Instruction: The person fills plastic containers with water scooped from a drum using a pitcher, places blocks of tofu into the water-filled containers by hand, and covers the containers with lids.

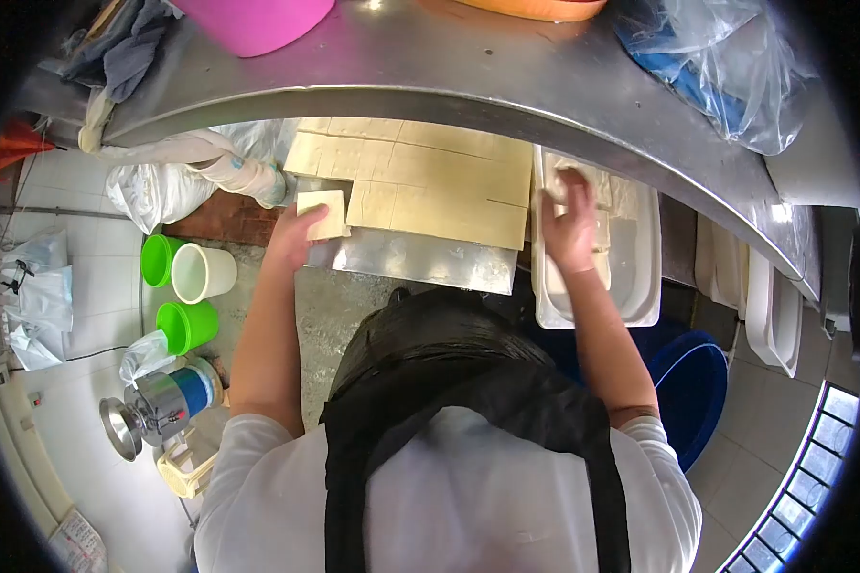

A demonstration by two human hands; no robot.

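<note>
My left hand (290, 237) grips a pale square tofu block (323, 216) by its side, with the thumb on top. The block is at the left front corner of a large cut tofu slab (430, 181). That slab lies on a metal sheet (420, 260), and cut lines divide part of it. Over a white plastic tray (556, 312) on the right is my right hand (569, 229), its fingers apart and partly bent. Several whitish tofu pieces (624, 199) lie in this tray, some hidden beneath the hand.
A steel shelf edge (430, 95) runs across above the slab. On it are a pink tub (258, 24) and a plastic bag (726, 76). Green buckets (189, 328) and a white bucket (204, 273) stand left; a blue tub (693, 392) is at right.
</note>
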